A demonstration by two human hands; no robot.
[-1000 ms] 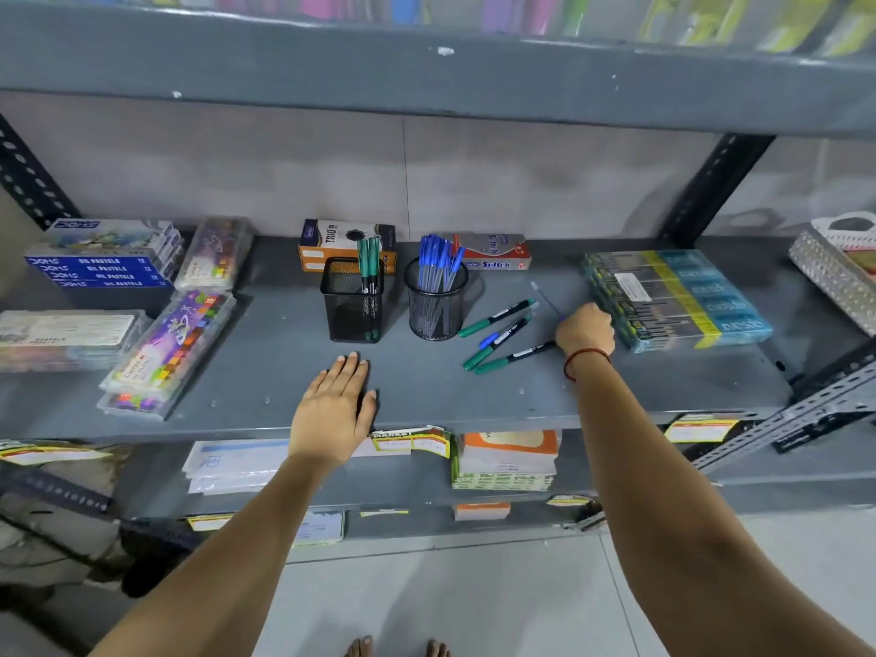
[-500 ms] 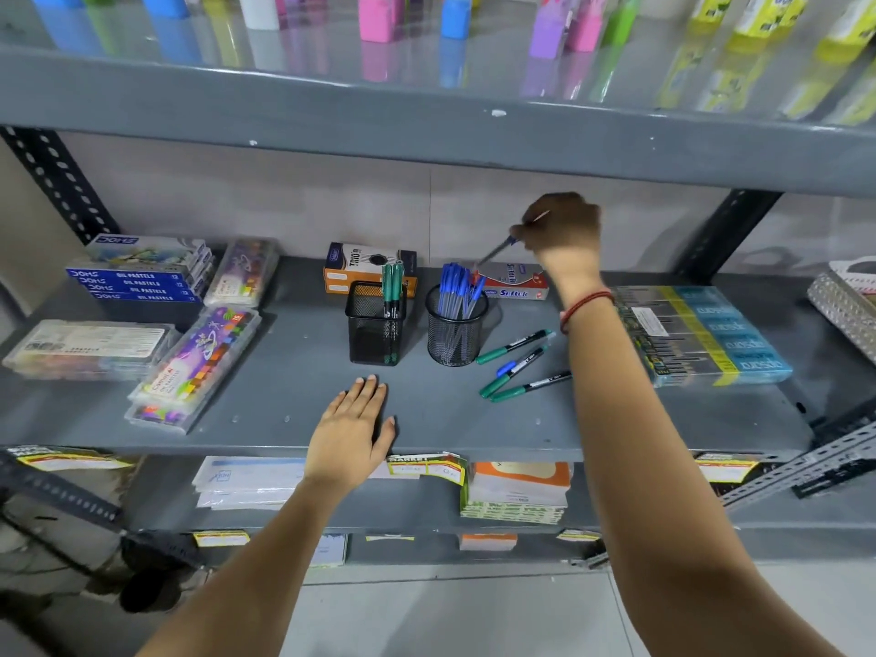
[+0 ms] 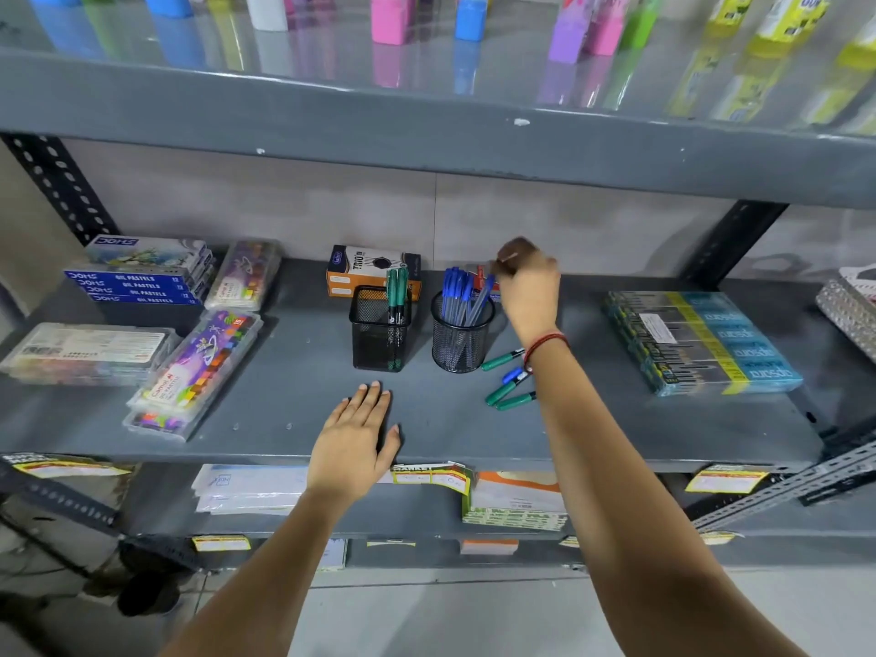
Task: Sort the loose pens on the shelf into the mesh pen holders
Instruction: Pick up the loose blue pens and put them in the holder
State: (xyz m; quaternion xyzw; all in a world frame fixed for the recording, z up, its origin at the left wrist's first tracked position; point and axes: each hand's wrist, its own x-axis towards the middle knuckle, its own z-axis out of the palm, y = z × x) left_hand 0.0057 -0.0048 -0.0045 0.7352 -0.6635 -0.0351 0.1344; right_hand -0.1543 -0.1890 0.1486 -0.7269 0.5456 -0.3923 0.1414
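Note:
A square black mesh holder (image 3: 377, 341) on the grey shelf (image 3: 294, 372) holds green pens (image 3: 397, 296). To its right, a round mesh holder (image 3: 459, 348) is full of blue pens (image 3: 454, 291). My right hand (image 3: 528, 289) hovers just right of the round holder's rim. Its fingers are pinched on a blue pen (image 3: 482, 301), whose lower end slants down into that holder. Loose green-capped pens (image 3: 503, 360) and one blue cap (image 3: 513, 375) lie on the shelf, partly hidden under my right wrist. My left hand (image 3: 353, 443) rests flat at the shelf's front edge, fingers spread, holding nothing.
An orange and black box (image 3: 369, 267) stands behind the holders. Pastel boxes (image 3: 142, 282) and crayon cases (image 3: 199, 372) fill the left, and a stack of teal packs (image 3: 701, 343) the right. An upper shelf (image 3: 426, 130) overhangs. A white basket (image 3: 853, 305) sits at the far right.
My right hand picked a blue pen off the shelf, lifted it over the round holder, then lowered its tip into it. My left hand stayed flat on the shelf edge.

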